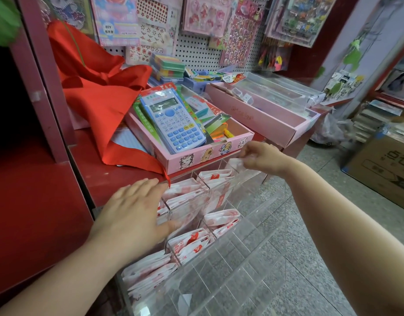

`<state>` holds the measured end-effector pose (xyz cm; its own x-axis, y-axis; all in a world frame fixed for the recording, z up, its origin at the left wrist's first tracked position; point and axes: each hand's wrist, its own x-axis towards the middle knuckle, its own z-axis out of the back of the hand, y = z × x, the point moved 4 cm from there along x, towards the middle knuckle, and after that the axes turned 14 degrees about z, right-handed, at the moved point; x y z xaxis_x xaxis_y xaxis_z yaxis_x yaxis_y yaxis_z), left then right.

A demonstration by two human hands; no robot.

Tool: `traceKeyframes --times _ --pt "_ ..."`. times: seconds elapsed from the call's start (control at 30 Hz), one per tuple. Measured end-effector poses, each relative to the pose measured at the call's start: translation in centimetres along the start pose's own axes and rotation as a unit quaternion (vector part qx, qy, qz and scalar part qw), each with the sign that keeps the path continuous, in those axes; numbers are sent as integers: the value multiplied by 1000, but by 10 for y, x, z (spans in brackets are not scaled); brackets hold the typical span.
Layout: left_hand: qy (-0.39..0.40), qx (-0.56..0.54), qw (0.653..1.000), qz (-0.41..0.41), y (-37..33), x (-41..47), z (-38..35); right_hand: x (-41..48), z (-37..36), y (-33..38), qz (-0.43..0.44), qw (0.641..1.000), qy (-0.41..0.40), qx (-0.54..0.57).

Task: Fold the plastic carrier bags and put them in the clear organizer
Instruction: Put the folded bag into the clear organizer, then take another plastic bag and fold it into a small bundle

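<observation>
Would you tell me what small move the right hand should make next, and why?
Probably push the bag down into the far cell of the organizer, which looks empty: the right hand pinches the bag right over it, and the left hand lies flat on filled cells.

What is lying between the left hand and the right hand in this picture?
In the head view, compartments of the clear organizer, filled with folded carrier bags, lie between the left hand and the right hand.

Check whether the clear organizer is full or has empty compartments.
Partly full: folded bags fill the left compartments; the right rows of the clear organizer look empty.
</observation>
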<state>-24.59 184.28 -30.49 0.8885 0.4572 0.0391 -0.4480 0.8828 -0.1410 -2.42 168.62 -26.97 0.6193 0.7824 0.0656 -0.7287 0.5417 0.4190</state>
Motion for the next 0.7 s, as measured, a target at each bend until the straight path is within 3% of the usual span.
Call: traceKeyframes --times 0.17,0.33,0.47,0.6,0.7 --pt "11 9 1000 7 -1 -1 1 -3 0 1 -3 997 7 -70" --pt "0 -7 1000 -1 -2 0 1 -14 6 8 -21 992 -99 -79" --pt "-79 -182 979 37 5 -5 12 -42 16 32 -14 982 -187 7" --pt "-104 -341 933 42 21 -23 19 -67 7 68 3 983 -184 8" --pt "-148 -304 941 17 51 -51 29 -75 -7 103 41 984 -174 4"
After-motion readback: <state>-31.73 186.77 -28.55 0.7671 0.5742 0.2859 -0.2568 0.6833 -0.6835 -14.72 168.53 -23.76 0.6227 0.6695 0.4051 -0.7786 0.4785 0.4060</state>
